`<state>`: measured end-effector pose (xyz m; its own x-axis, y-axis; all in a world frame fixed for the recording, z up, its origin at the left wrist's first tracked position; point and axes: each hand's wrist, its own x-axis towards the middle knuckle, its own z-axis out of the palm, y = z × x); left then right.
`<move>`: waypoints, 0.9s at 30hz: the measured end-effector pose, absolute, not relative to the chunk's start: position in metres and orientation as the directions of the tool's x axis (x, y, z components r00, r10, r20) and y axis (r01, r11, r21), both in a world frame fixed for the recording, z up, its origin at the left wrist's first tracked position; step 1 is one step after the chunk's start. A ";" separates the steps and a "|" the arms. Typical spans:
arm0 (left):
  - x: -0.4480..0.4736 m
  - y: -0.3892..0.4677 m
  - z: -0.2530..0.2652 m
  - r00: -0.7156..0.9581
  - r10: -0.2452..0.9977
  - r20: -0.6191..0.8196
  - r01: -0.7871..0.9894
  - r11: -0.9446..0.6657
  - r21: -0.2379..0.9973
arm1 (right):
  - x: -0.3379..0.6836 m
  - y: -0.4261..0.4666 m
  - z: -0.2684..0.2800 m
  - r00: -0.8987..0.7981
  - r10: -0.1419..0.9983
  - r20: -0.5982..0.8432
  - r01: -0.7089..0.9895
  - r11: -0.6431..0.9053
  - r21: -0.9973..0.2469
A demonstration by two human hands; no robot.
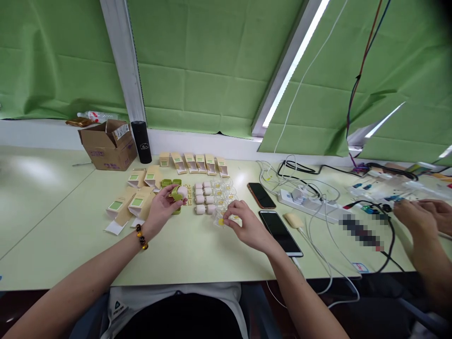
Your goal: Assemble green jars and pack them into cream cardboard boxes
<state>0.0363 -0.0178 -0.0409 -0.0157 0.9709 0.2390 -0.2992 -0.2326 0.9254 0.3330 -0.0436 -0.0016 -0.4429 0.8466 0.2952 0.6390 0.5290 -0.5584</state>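
Observation:
My left hand [163,207], with a beaded bracelet at the wrist, grips a small green case [175,193] with a pale pink rounded block [182,191] against it. Other green cases [172,182] lie just behind that hand. My right hand [245,222] has its thumb and forefinger pinched at the edge of a clear plastic piece with a yellow dot [221,221]. More clear plastic pieces [218,193] lie in rows beyond it. Between my hands stand several pale pink blocks [199,199] in two columns, beside a line of small tan pieces [189,195].
Open cardboard boxes [120,202] with green labels lie left; more [190,163] line the back. Behind are a brown carton [111,146] and black tumbler [141,142]. Two phones [281,233], a power strip [307,205] and tangled cables sit right, near another person's hands [416,219].

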 end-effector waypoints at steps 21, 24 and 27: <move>0.029 -0.010 -0.045 -0.201 0.915 0.350 -0.261 -0.394 0.881 | 0.227 0.023 -0.021 -0.437 0.891 0.125 -0.589 -0.178 -0.789; 0.030 -0.011 -0.045 -0.192 0.918 0.346 -0.269 -0.389 0.881 | 0.227 0.022 -0.024 -0.390 0.908 0.154 -0.595 -0.120 -0.795; 0.030 -0.012 -0.044 -0.181 0.923 0.339 -0.265 -0.378 0.887 | 0.228 0.022 -0.027 -0.349 0.924 0.153 -0.593 -0.091 -0.800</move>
<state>0.0301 -0.0120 -0.0442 -0.1812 0.9232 0.3388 -0.2651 -0.3776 0.8872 0.2280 0.0216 -0.0267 -0.3490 0.9245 0.1534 -0.5934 -0.0913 -0.7997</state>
